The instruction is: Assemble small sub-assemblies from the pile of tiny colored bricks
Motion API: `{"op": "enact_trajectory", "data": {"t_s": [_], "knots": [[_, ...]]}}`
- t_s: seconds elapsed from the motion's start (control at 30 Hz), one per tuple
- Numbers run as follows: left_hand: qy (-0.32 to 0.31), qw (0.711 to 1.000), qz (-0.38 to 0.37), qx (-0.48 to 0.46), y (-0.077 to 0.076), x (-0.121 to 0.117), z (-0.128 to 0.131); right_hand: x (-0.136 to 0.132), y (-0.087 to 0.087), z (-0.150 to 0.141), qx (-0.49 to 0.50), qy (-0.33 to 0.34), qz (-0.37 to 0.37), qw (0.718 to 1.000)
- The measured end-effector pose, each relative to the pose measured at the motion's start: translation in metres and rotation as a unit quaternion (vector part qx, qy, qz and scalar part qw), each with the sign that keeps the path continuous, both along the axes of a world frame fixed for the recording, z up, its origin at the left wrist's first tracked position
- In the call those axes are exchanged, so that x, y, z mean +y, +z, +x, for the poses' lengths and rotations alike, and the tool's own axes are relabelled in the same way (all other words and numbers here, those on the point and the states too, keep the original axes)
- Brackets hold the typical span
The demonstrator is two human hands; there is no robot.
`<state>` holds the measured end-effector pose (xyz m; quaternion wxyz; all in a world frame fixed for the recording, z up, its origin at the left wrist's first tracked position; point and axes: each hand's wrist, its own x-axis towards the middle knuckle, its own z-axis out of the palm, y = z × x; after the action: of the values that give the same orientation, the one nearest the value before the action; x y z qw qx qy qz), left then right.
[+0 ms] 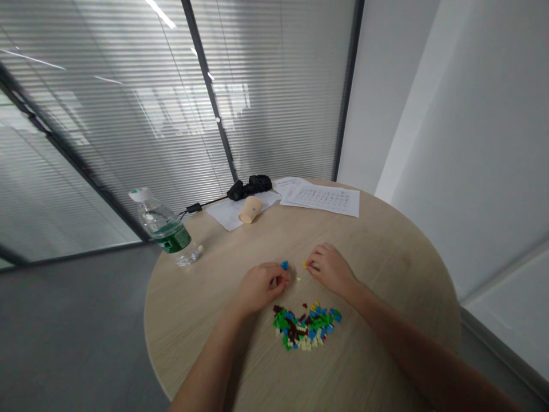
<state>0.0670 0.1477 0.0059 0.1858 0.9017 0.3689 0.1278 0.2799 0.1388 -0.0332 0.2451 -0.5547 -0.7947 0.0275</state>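
My left hand rests on the table with its thumb and fingers pinched together; whatever lies between them is too small to make out. A blue toy brick is just beyond its fingertips. Across a small gap, my right hand is closed in a pinch, with a tiny yellow toy brick at its fingertips. A cream toy brick lies on the tabletop between the hands. Nearer to me spreads a pile of small toy bricks in green, blue, dark brown, cream and yellow.
The round wooden table carries a green-labelled water bottle at the left. Toward the back are a paper cup on its side, printed sheets and a black bundle with a cord. Glass panels with blinds stand behind.
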Motion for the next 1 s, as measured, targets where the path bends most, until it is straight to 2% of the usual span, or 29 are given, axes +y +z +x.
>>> {"op": "enact_trajectory", "data": {"t_s": [0.2,0.37,0.5,0.67,0.87,1.0], "knots": [[-0.008,1.000,-0.001,0.002,0.000,0.000,0.000,0.005,-0.003,0.001,0.020,-0.012,0.017,1.000],[-0.003,1.000,-0.005,0.015,0.002,0.000,0.000,0.006,-0.006,0.000,0.013,0.025,0.015,0.999],[-0.007,1.000,-0.003,0.014,0.002,0.000,0.000,0.007,-0.005,-0.001,0.007,0.024,0.001,1.000],[-0.007,1.000,0.000,0.004,0.000,0.000,-0.001,0.003,0.000,-0.001,0.055,0.026,0.016,0.998],[-0.009,1.000,-0.014,-0.011,0.000,-0.001,0.000,-0.019,0.010,-0.005,0.102,0.223,-0.047,0.968],[-0.011,0.999,-0.030,-0.023,0.000,-0.002,0.001,-0.026,0.011,-0.006,0.083,0.269,-0.087,0.956]]}}
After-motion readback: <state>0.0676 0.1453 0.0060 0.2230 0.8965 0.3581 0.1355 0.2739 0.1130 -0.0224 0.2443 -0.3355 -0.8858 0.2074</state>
